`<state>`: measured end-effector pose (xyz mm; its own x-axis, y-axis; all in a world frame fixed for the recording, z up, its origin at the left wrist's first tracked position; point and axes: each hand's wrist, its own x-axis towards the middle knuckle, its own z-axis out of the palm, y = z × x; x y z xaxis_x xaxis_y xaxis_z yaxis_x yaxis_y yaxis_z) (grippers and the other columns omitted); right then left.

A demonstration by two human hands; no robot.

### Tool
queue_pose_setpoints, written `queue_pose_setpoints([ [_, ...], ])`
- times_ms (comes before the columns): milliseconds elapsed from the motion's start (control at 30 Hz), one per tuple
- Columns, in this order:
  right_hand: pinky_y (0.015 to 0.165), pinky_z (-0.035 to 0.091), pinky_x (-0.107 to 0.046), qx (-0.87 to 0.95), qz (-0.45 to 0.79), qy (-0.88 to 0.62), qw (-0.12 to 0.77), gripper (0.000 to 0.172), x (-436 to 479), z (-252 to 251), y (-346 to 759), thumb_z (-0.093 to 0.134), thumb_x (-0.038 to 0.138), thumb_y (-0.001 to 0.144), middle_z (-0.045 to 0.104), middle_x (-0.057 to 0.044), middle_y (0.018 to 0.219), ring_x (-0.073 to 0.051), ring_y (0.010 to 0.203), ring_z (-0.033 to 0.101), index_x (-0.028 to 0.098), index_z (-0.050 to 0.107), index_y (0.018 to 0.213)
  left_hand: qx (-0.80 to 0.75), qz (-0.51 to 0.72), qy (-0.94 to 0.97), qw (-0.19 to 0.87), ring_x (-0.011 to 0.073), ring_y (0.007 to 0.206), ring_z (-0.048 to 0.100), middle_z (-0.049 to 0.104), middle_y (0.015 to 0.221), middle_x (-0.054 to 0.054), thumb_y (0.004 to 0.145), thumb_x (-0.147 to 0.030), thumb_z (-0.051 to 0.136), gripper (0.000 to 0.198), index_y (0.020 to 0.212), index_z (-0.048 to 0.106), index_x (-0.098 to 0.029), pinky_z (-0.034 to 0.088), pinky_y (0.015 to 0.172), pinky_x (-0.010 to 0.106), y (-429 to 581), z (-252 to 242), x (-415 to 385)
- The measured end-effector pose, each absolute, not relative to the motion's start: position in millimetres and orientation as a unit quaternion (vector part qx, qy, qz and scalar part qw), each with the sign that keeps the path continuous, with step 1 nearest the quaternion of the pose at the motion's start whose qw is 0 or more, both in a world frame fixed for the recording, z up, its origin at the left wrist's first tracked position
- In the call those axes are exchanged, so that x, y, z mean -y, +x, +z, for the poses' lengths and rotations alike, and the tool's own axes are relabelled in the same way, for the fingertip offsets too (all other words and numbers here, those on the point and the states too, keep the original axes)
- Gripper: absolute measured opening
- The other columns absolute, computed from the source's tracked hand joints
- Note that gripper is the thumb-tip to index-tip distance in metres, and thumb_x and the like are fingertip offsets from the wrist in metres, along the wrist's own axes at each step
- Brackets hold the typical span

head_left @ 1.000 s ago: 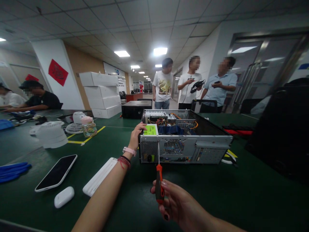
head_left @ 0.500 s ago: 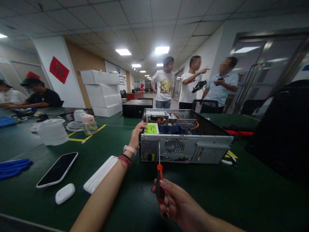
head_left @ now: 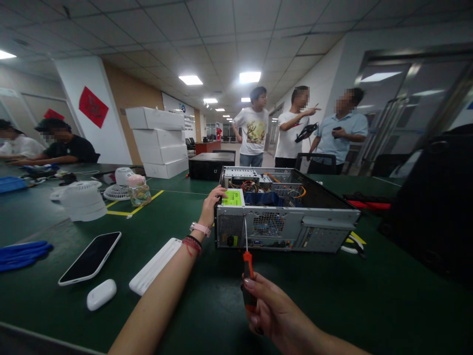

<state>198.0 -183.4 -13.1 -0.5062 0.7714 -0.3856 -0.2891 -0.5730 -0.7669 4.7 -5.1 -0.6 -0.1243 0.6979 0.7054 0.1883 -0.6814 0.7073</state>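
Note:
An opened computer case (head_left: 328, 220) lies flat on the green table, its rear panel facing me. Its power supply (head_left: 235, 197), with a yellow-green label, sits in the near left corner, above a vented grille. My left hand (head_left: 213, 203) grips that corner, fingers curled over the top edge; part of the hand is hidden behind the case side. In my right hand (head_left: 268, 301) is a screwdriver (head_left: 248, 276) with an orange and black handle, closed in the fingers. Its shaft points up at the rear panel, and the tip reaches the seam right of the grille. Wires show inside the case.
Left of my arm lie a white power bank (head_left: 155, 266), a phone (head_left: 90, 257), an earbud case (head_left: 101, 294) and blue gloves (head_left: 24, 255). A jar (head_left: 139, 191) and white boxes (head_left: 158, 140) stand farther back. A black bag (head_left: 432, 207) is at right. Several people are beyond the table.
The view has shifted slightly, moving everything a little to the right in the picture. My right fingers have changed position slightly around the screwdriver handle. My left hand stays on the case corner.

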Motion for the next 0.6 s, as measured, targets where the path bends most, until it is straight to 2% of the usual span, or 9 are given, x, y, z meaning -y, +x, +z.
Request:
queue_pose_setpoints([
  [300, 0.045, 0.027, -0.016, 0.322, 0.803, -0.380, 0.326, 0.055, 182.1, -15.8, 195.7, 0.077, 0.043, 0.056, 0.048, 0.009, 0.058, -0.002, 0.042, 0.041, 0.021, 0.041, 0.091, -0.345, 0.664, 0.633, 0.198, 0.0231, 0.125, 0.044, 0.064, 0.110, 0.008, 0.076, -0.022, 0.035, 0.025, 0.072, 0.058, -0.016, 0.027, 0.110, 0.038, 4.0, -0.7, 5.4],
  [600, 0.042, 0.030, -0.015, 0.347, 0.804, -0.356, 0.327, 0.047, 180.3, -20.5, 199.7, 0.070, 0.045, 0.067, 0.053, 0.008, 0.059, -0.005, 0.045, 0.051, 0.022, 0.040, 0.094, -0.350, 0.662, 0.634, 0.196, 0.0232, 0.125, 0.044, 0.064, 0.110, 0.008, 0.076, -0.021, 0.033, 0.026, 0.072, 0.059, -0.016, 0.027, 0.110, 0.038, 4.3, -0.8, 5.0],
])
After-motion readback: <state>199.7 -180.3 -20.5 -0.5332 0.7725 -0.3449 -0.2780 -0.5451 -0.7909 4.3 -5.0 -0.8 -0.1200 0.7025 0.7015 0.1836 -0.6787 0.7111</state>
